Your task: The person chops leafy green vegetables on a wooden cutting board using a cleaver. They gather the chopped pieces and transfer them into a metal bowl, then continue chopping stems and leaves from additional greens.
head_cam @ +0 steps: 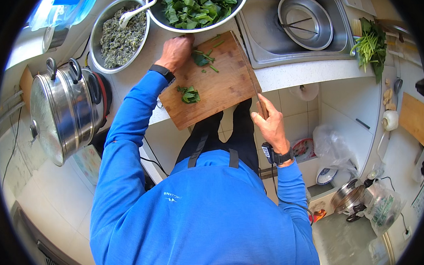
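Note:
My right hand (272,122) grips the wooden handle of a kitchen knife (246,61). Its blade appears edge-on, running along the right side of a wooden cutting board (218,84). At the board's far left corner is my left hand (177,53), fingers curled just below the rim of a bowl of cut greens (199,8). What its fingertips touch is hidden. Cut leaves and stem pieces (202,57) lie scattered near the board's far side, and a small heap of chopped leaves (189,94) sits towards its near left. The board juts past the counter's front edge.
Left of the greens stands a metal bowl of minced filling (124,38) with a white spoon (135,12). A steamer pot (63,107) is at far left. The sink (261,34) holds a metal basin (320,17). Leafy greens (369,47) lie right of it.

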The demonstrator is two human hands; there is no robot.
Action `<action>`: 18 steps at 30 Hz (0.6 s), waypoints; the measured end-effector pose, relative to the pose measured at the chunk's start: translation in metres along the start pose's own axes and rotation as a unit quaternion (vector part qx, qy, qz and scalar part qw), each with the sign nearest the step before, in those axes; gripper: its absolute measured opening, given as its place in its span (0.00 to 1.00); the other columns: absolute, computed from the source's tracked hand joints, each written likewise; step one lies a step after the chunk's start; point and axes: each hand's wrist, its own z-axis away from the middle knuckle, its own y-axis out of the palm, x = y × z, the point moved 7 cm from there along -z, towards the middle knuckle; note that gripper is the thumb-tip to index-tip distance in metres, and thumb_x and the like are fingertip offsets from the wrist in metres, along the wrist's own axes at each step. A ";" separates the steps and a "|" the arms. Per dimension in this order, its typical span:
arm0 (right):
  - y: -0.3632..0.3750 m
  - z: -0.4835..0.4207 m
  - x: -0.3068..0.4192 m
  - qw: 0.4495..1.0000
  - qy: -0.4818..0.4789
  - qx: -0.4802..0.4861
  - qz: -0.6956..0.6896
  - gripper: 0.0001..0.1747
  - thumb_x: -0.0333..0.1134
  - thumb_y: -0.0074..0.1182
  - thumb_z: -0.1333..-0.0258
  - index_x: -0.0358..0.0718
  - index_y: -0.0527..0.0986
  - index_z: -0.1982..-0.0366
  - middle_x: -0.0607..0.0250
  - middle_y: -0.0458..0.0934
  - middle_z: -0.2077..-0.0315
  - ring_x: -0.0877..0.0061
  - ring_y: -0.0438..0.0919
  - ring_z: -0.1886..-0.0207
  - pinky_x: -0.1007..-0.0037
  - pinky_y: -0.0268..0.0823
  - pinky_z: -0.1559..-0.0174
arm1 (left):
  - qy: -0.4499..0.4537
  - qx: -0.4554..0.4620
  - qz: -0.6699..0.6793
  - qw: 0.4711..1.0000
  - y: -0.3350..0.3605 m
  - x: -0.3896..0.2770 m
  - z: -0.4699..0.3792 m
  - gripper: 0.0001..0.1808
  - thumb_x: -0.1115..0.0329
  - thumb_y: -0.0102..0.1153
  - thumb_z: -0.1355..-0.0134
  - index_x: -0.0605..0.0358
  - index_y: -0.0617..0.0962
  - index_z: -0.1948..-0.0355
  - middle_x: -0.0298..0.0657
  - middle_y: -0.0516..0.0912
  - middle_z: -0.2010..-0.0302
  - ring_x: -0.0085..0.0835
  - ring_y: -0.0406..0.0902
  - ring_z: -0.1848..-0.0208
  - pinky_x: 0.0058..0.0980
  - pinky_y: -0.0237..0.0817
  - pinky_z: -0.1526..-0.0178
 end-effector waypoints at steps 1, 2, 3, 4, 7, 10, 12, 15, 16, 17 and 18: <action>-0.002 -0.001 0.003 1.000 -0.002 0.007 0.007 0.34 0.31 0.64 0.40 0.33 0.73 0.33 0.41 0.87 0.52 0.63 0.88 0.49 0.65 0.78 0.47 | -0.010 0.034 -0.013 0.999 0.000 0.001 0.002 0.09 0.70 0.53 0.34 0.55 0.83 0.57 0.50 0.87 0.69 0.51 0.87 0.64 0.46 0.78 0.63; -0.004 -0.002 0.005 1.000 0.001 0.013 0.016 0.34 0.31 0.64 0.40 0.33 0.73 0.33 0.41 0.87 0.53 0.62 0.89 0.51 0.65 0.78 0.49 | -0.018 -0.005 0.087 0.996 -0.010 0.001 0.008 0.09 0.70 0.53 0.34 0.56 0.83 0.58 0.50 0.87 0.69 0.51 0.87 0.64 0.45 0.77 0.63; -0.008 -0.005 0.008 1.000 -0.004 0.019 0.023 0.33 0.31 0.64 0.40 0.33 0.73 0.33 0.40 0.87 0.55 0.61 0.89 0.53 0.64 0.79 0.50 | -0.034 -0.024 0.182 0.982 -0.018 0.001 0.023 0.08 0.71 0.53 0.34 0.56 0.82 0.58 0.50 0.87 0.69 0.51 0.87 0.64 0.45 0.77 0.63; -0.010 -0.008 0.010 0.999 -0.011 0.027 0.029 0.33 0.30 0.64 0.40 0.33 0.73 0.33 0.40 0.87 0.56 0.60 0.89 0.54 0.64 0.79 0.51 | -0.036 -0.059 0.270 0.960 -0.026 -0.002 0.038 0.08 0.71 0.53 0.34 0.57 0.82 0.58 0.50 0.87 0.69 0.51 0.87 0.65 0.45 0.77 0.63; -0.016 -0.025 0.019 0.992 -0.072 0.035 0.099 0.33 0.30 0.64 0.41 0.32 0.73 0.33 0.37 0.86 0.59 0.55 0.89 0.56 0.63 0.79 0.53 | 0.001 -0.097 0.296 0.950 -0.029 -0.043 0.080 0.07 0.73 0.55 0.36 0.54 0.82 0.58 0.50 0.87 0.67 0.52 0.86 0.63 0.45 0.77 0.62; -0.018 -0.042 0.022 0.985 -0.113 0.047 0.121 0.33 0.29 0.64 0.41 0.33 0.72 0.34 0.37 0.86 0.56 0.48 0.87 0.53 0.59 0.79 0.51 | -0.018 -0.005 0.292 0.956 -0.009 -0.073 0.109 0.09 0.75 0.55 0.37 0.54 0.82 0.57 0.51 0.88 0.62 0.55 0.85 0.58 0.48 0.77 0.56; -0.017 -0.050 0.020 0.983 -0.108 0.069 0.129 0.35 0.28 0.64 0.42 0.34 0.72 0.32 0.38 0.85 0.49 0.50 0.85 0.45 0.62 0.77 0.44 | 0.000 -0.056 0.319 0.946 -0.013 -0.085 0.127 0.11 0.73 0.59 0.35 0.59 0.83 0.52 0.54 0.86 0.61 0.56 0.84 0.59 0.43 0.77 0.56; -0.013 -0.057 0.022 0.972 -0.123 0.084 0.181 0.36 0.28 0.65 0.43 0.37 0.72 0.32 0.38 0.85 0.52 0.46 0.86 0.49 0.60 0.78 0.48 | -0.038 -0.070 0.351 0.933 -0.009 -0.088 0.156 0.11 0.71 0.62 0.35 0.60 0.84 0.52 0.52 0.86 0.61 0.54 0.84 0.57 0.42 0.77 0.53; -0.010 -0.058 0.025 0.967 -0.136 0.091 0.196 0.36 0.28 0.65 0.44 0.38 0.72 0.32 0.38 0.85 0.54 0.45 0.85 0.51 0.59 0.78 0.50 | -0.049 -0.077 0.360 0.929 -0.008 -0.086 0.163 0.11 0.71 0.63 0.35 0.60 0.84 0.52 0.52 0.86 0.60 0.54 0.84 0.56 0.42 0.77 0.52; -0.007 -0.059 0.029 0.961 -0.153 0.095 0.210 0.36 0.29 0.65 0.44 0.39 0.73 0.32 0.38 0.85 0.55 0.45 0.85 0.53 0.58 0.78 0.51 | -0.069 -0.123 0.335 0.931 -0.010 -0.080 0.170 0.12 0.70 0.64 0.35 0.60 0.84 0.52 0.52 0.86 0.58 0.54 0.83 0.54 0.42 0.76 0.50; -0.004 -0.059 0.032 0.956 -0.164 0.098 0.225 0.36 0.29 0.65 0.44 0.41 0.73 0.32 0.38 0.85 0.57 0.44 0.85 0.55 0.57 0.78 0.53 | -0.086 -0.174 0.310 0.931 -0.013 -0.073 0.177 0.12 0.69 0.65 0.35 0.60 0.84 0.51 0.52 0.86 0.56 0.54 0.83 0.52 0.43 0.75 0.47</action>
